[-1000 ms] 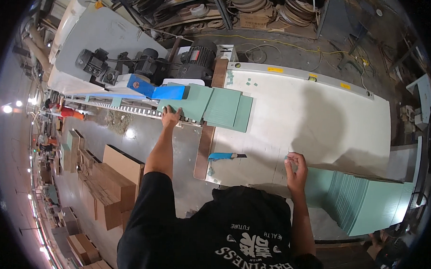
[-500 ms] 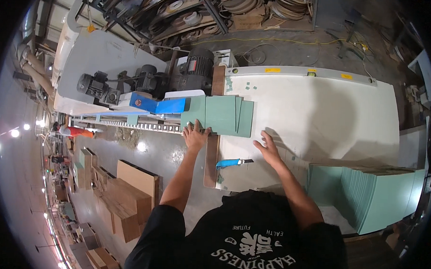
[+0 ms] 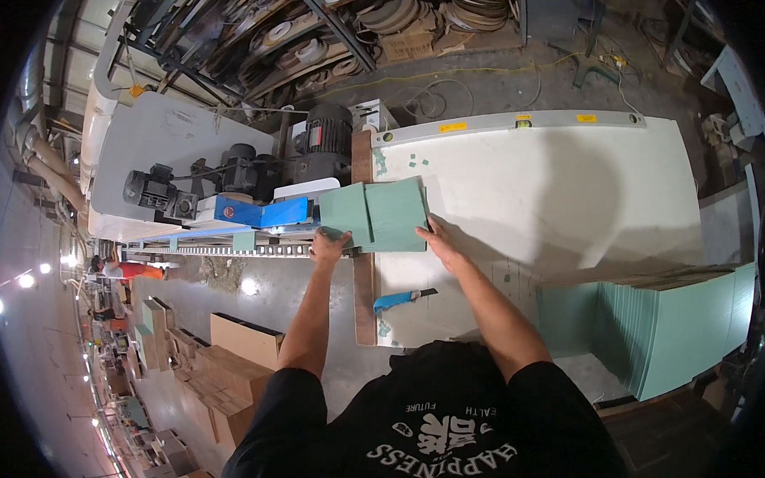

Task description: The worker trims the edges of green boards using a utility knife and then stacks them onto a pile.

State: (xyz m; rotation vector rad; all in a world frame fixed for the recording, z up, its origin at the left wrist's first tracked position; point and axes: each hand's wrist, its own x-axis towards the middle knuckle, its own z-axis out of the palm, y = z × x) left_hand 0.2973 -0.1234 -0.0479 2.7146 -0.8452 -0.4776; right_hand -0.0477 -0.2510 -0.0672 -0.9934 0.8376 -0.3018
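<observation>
Several thin flat green panels lie overlapped at the left end of the white table [image 3: 528, 185], beside the machine. My left hand [image 3: 329, 246] is closed on the near edge of the left green panel [image 3: 343, 211]. At the right edge of the right-hand green panels [image 3: 396, 212], my right hand [image 3: 439, 243] grips the near corner, its fingertips partly hidden. Nearer to me on the table rests a blue-handled utility knife [image 3: 401, 299], its dark blade pointing right.
A long spirit level [image 3: 504, 124] lies along the table's far edge. Many green panels [image 3: 649, 324] stand packed at the near right. On the left is a machine with motors [image 3: 327, 136] and a blue guard [image 3: 261, 211]. Brown boards [image 3: 226, 368] are stacked on the floor.
My right hand has moved onto the right edge of the panels, and the fanned right-hand panels now lie more evenly together. My left hand has gone from lying flat to gripping the near edge.
</observation>
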